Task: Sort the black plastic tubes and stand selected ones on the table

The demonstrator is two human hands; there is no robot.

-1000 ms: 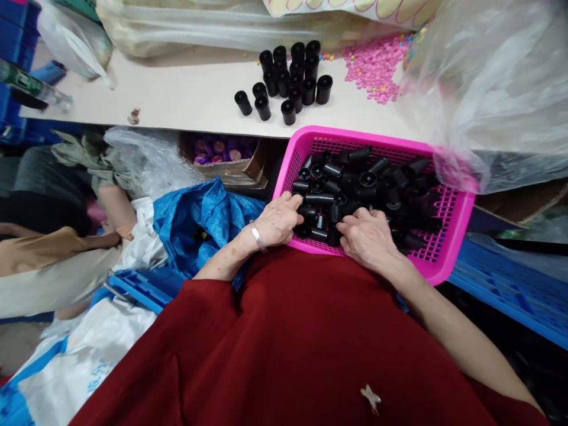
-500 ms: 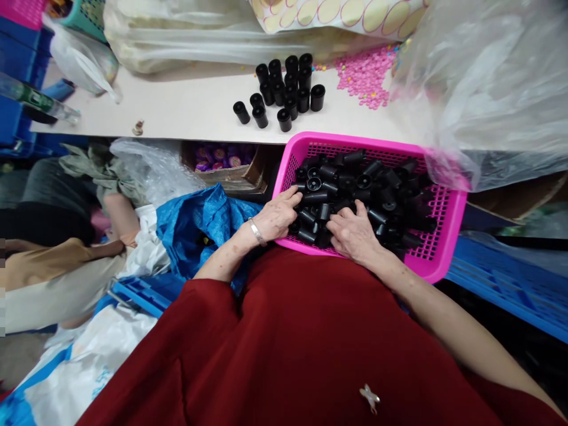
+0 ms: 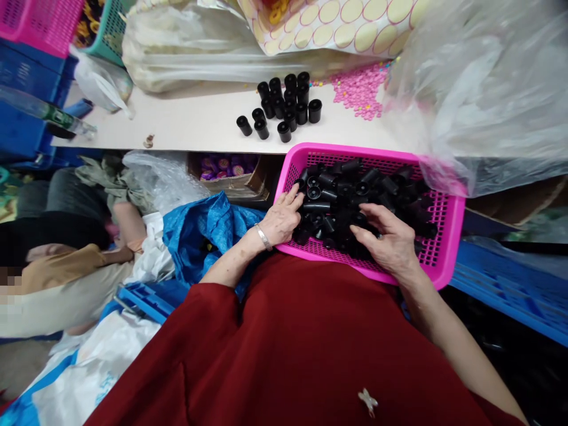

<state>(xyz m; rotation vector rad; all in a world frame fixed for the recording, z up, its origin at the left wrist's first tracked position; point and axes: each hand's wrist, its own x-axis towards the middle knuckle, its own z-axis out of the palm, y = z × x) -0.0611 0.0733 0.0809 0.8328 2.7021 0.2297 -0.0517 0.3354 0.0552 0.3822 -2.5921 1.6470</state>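
A pink plastic basket (image 3: 450,236) rests on my lap against the table edge, filled with several loose black plastic tubes (image 3: 346,189). My left hand (image 3: 284,216), with a silver bracelet on its wrist, lies at the basket's left side with its fingers stretched out over the tubes. My right hand (image 3: 393,239) hovers over the near middle of the pile, fingers spread and pointing left. I see nothing gripped in either hand. A cluster of upright black tubes (image 3: 284,103) stands on the white table (image 3: 195,124) beyond the basket.
Pink beads (image 3: 361,89) lie scattered on the table beside a large clear plastic bag (image 3: 479,89). Under the table sit a cardboard box (image 3: 226,171) of purple items and a blue bag (image 3: 208,228). Another person (image 3: 57,272) is at the left. A blue crate (image 3: 510,284) stands at the right.
My right hand has lifted off the near tubes and shifted right, its fingers opening out. My left hand has crept a little further up the basket's left side. The view has tilted upward.
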